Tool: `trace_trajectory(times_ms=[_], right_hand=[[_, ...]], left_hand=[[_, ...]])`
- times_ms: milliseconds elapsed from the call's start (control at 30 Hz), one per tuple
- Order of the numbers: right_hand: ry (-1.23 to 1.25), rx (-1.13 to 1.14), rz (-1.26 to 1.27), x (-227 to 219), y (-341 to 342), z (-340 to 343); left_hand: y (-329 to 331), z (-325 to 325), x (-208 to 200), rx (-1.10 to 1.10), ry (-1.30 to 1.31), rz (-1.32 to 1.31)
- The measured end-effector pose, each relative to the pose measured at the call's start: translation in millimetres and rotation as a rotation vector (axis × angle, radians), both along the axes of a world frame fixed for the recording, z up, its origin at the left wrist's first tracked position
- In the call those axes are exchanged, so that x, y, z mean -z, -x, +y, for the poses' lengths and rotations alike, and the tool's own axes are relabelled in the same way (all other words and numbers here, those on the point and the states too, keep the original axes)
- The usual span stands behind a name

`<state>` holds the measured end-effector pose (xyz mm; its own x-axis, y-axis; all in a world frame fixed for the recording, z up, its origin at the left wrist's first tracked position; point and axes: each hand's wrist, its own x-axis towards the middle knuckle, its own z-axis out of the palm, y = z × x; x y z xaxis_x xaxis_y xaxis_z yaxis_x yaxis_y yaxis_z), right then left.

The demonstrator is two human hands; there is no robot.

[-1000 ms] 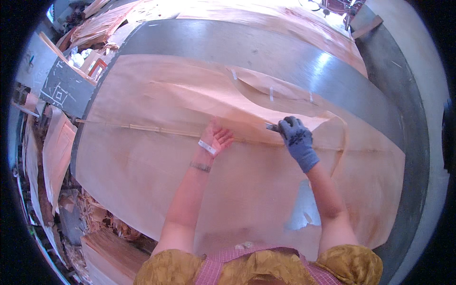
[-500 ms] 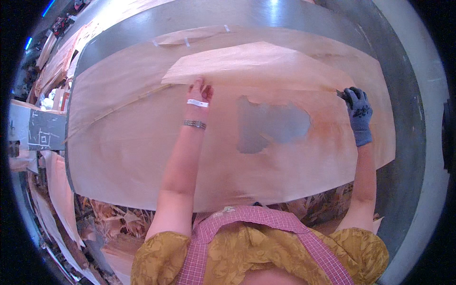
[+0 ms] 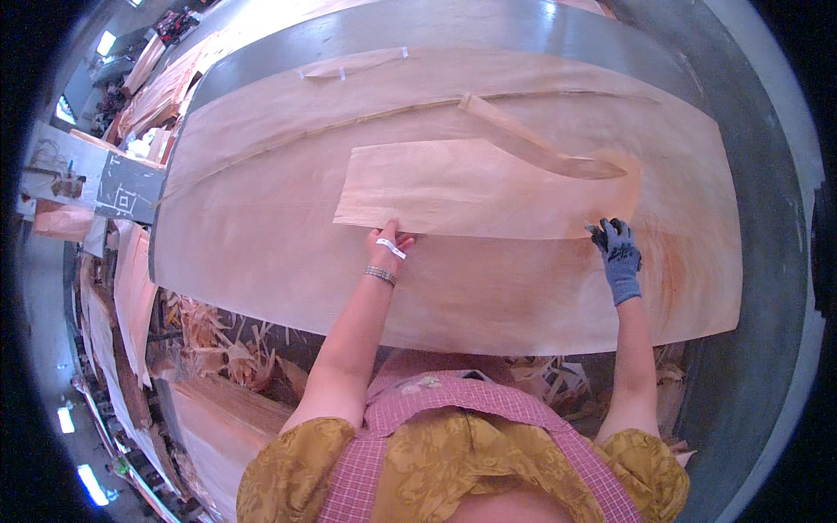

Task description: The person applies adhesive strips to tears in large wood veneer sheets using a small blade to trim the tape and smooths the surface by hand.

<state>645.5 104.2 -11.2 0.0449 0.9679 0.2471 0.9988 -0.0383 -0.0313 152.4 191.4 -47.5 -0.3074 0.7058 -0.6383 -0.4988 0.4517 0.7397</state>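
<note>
A loose piece of wood veneer (image 3: 418, 183) lies on a large veneer sheet (image 3: 288, 253), its far right side curling up into a narrow rolled edge (image 3: 532, 144). My bare left hand (image 3: 390, 244), with a white band and a bracelet at the wrist, has its fingers closed on the piece's near left edge. At the near right corner, my right hand (image 3: 619, 248) in a grey-blue glove is closed with its fingertips at the edge. Something dark shows at those fingertips; whether it is a tool or the glove's coating is unclear.
A long raised seam (image 3: 349, 125) crosses the sheet's far part, with white tape strips (image 3: 342, 73) beyond it. Beneath the sheet is a grey table (image 3: 261, 74). Veneer scraps (image 3: 248, 349) are heaped below the near edge, and more veneer (image 3: 135, 296) hangs at the left.
Both hands have drawn the veneer piece nearer to me, uncovering the seam behind it. The grey opening in the sheet is now hidden. My head view has shifted slightly.
</note>
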Motion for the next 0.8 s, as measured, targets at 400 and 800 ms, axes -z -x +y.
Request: trace_trajectory(times_ms=[400,800], right_hand=[[0.278,-0.106,0.283,16,95,30],[0.295,-0.046,0.288,35,141,46]], left_hand=[[5,-29,-1,-0.051,0.051,0.06],[47,-18,22,-0.009,0.012,0.135]])
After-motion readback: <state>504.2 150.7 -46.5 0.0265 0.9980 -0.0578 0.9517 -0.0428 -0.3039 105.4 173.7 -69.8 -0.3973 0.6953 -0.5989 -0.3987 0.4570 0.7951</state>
